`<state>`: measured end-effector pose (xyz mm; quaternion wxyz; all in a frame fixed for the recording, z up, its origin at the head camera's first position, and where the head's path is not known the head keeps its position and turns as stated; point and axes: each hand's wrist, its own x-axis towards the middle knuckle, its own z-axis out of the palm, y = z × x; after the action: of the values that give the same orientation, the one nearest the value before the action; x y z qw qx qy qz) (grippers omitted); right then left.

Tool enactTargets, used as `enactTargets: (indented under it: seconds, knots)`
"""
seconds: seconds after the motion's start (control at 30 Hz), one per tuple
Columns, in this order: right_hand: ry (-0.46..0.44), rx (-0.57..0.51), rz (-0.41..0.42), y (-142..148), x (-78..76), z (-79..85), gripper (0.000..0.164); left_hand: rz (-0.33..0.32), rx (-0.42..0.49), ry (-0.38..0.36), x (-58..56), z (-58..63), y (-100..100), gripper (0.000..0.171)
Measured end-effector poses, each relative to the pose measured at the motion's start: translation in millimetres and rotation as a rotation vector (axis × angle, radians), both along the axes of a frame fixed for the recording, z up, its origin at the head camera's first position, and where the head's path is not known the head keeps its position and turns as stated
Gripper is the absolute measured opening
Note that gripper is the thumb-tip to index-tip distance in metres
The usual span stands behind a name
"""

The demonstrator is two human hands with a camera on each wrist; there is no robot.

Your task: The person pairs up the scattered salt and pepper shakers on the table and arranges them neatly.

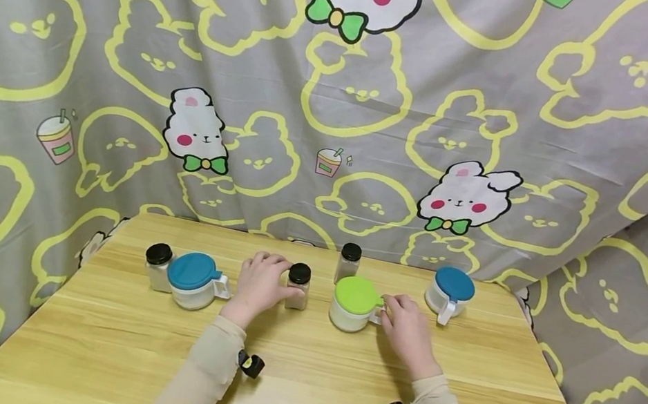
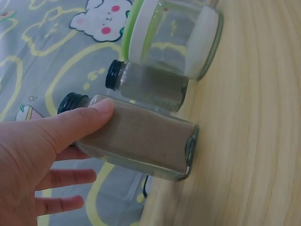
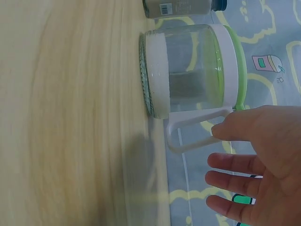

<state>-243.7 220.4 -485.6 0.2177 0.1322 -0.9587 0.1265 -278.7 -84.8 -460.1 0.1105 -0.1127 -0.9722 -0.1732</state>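
My left hand (image 1: 263, 284) pinches a square glass seasoning bottle (image 2: 141, 134) with a black cap and grey-brown powder. Its thumb lies on the near face below the cap; the other fingers are partly hidden behind or spread off the glass. With thumb and forefinger, my right hand (image 1: 407, 333) holds the white handle (image 3: 176, 141) of a glass seasoning jar (image 1: 351, 307). This jar has a lime-green lid and white contents at its base. In the right wrist view the remaining fingers extend away from the handle. Both containers stand upright on the wooden table (image 1: 310, 381).
Behind the green-lidded jar stands another black-capped bottle (image 1: 348, 265). A blue-lidded jar (image 1: 193, 280) is at the left, close to a black-capped bottle (image 1: 160, 268). A second blue-lidded jar (image 1: 450, 294) stands at the right. A patterned curtain (image 1: 273, 208) borders the table's back.
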Motion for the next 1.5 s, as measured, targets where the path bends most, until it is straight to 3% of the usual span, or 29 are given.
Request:
enactTargets:
  seconds: [0.87, 1.5]
  knots:
    - [-0.013, -0.028, 0.054, -28, 3.5, 1.6, 0.028, 0.012, 0.005, -0.028, 5.9, 3.8, -25, 0.068]
    - [-0.088, -0.037, 0.071, -27, 7.0, 7.6, 0.046, 0.024, 0.014, -0.043, 7.5, 4.6, -27, 0.068]
